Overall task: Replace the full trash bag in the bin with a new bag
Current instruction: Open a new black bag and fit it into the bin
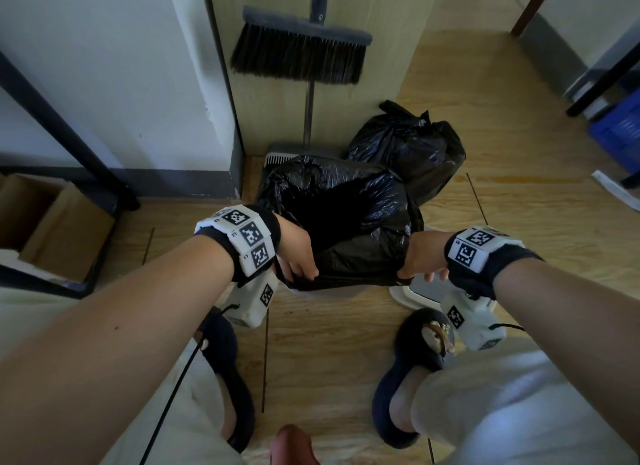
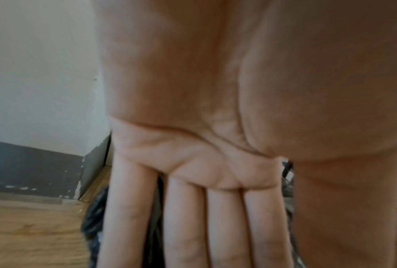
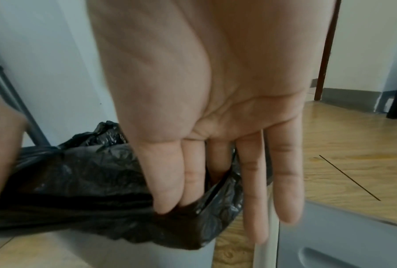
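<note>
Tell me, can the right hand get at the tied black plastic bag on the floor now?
Probably not yet: the right hand pinches the rim of the new black bag, and the tied black plastic bag lies beyond it.

Both forearms reach forward over the grey bin [image 3: 147, 253]: the left hand [image 1: 297, 253] and right hand [image 1: 423, 257] (each wrist banded) pinch its near rim's black liner [image 1: 346, 222].
</note>
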Demonstrator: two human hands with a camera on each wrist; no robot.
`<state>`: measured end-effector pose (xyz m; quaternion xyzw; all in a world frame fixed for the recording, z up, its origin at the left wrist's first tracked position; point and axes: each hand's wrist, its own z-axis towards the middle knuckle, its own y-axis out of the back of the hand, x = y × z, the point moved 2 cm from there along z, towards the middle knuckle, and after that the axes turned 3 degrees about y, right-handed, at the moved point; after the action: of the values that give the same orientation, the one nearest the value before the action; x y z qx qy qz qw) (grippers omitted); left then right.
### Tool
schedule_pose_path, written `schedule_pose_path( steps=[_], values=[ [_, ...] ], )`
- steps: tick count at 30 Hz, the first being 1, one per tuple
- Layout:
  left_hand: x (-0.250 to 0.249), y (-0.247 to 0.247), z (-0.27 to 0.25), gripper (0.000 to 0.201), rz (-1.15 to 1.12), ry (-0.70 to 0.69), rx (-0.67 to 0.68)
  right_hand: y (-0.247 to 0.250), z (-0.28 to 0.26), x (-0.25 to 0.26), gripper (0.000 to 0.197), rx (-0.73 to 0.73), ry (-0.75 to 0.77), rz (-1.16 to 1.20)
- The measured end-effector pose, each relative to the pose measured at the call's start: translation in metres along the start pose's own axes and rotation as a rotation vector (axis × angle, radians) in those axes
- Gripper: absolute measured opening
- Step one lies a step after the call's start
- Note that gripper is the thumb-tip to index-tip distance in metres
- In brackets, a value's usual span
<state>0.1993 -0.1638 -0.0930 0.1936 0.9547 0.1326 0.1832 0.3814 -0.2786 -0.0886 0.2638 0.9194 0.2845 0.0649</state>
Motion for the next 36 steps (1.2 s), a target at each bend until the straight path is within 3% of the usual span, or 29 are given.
schedule_pose_path(
  steps=[4,7,9,12,16,19,22,29,32,33,36],
  values=[
    [0.009,0.003,-0.005,0.04,-0.083,0.009,0.032,-0.005,-0.001,-0.005,0.045,0.026,0.003,0.028],
    [0.022,0.003,-0.004,0.032,-0.193,-0.001,0.055,-0.007,-0.001,-0.01,0.041,-0.041,0.023,0.076],
    [0.033,0.003,-0.004,0.019,-0.271,-0.006,0.07,-0.01,0.002,-0.014,0.04,0.015,0.018,0.142],
    [0.044,0.004,-0.004,0.017,-0.341,-0.012,0.063,-0.011,0.003,-0.018,0.036,0.067,0.024,0.249],
    [0.044,0.006,-0.007,0.022,-0.354,0.009,0.029,-0.01,0.009,-0.019,0.032,0.03,0.042,0.125],
    [0.043,0.009,-0.008,0.029,-0.254,0.033,0.032,-0.014,0.015,-0.017,0.02,-0.078,0.018,-0.009],
    [0.044,0.011,-0.007,0.024,-0.255,0.029,0.013,-0.019,0.022,-0.017,0.036,-0.144,-0.023,-0.046],
    [0.067,0.032,0.004,0.004,-0.551,-0.034,-0.457,-0.025,0.031,-0.008,0.026,-0.088,0.023,0.008],
    [0.071,0.037,0.011,0.018,-0.479,0.005,-0.749,-0.024,0.027,-0.003,0.02,-0.006,0.025,0.143],
    [0.072,0.039,0.014,0.028,-0.463,0.03,-0.804,-0.023,0.028,-0.004,0.03,0.036,0.037,0.18],
    [0.074,0.038,0.023,0.056,-0.42,0.093,-0.693,-0.023,0.03,-0.01,0.04,0.081,0.065,0.366]
  ],
)
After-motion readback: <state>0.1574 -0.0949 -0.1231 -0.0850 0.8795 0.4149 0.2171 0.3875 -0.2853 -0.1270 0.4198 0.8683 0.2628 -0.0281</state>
